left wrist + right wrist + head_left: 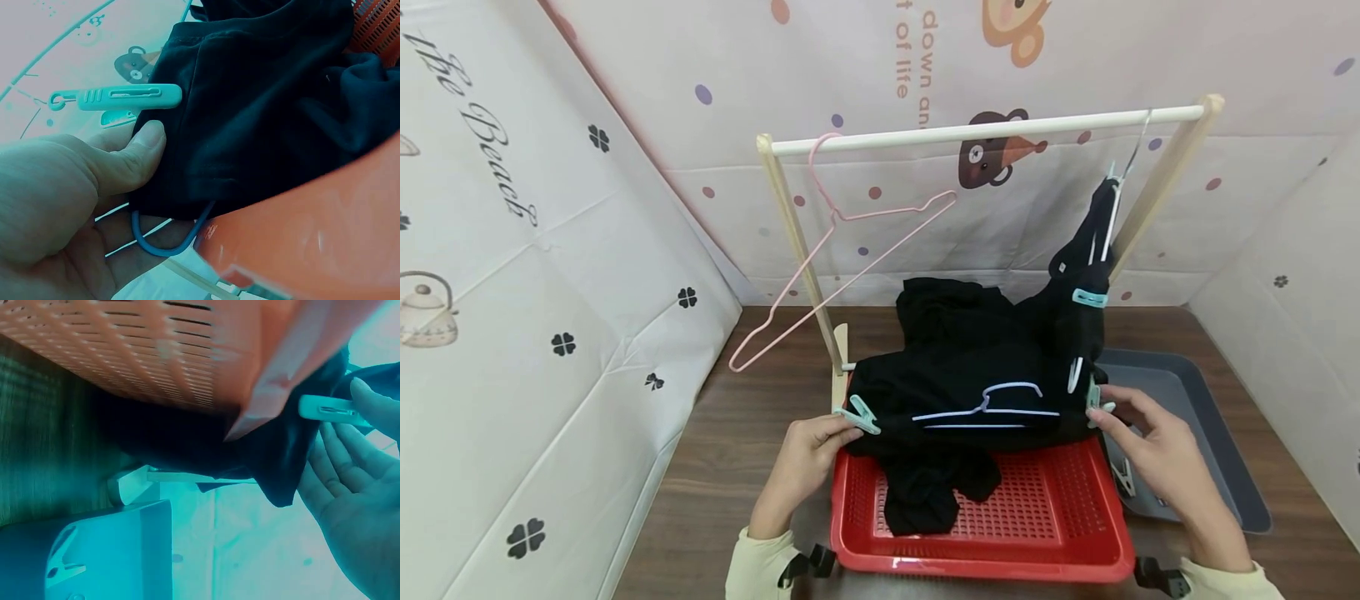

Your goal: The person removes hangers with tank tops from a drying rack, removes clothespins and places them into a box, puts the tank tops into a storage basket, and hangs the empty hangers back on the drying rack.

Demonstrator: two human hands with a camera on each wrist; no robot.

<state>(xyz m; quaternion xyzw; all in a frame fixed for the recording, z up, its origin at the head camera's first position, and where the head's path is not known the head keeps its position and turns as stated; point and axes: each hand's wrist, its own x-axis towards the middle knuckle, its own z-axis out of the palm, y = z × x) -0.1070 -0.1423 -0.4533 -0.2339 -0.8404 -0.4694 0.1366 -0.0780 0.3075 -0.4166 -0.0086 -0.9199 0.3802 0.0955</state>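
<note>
Black clothing (955, 375) lies across the basket, with a pale blue hanger (987, 412) showing at its middle. At its left edge my left hand (805, 458) pinches the cloth, the thumb (147, 140) pressing on top. A mint clothespin (131, 97) is clipped there, and the hanger's looped end (165, 251) pokes out below the fabric. My right hand (1165, 454) pinches another mint clothespin (331, 409) at the right edge, the thumb on its end. Part of the cloth hides what lies under it.
The red basket (985, 568) stands in front of a wooden rack with a white rail (985, 132). From the rail hang a pink hanger (842, 292) and, at right, black clothing (1082, 317) with a clothespin. A grey tray (1225, 467) holding clips sits at the right.
</note>
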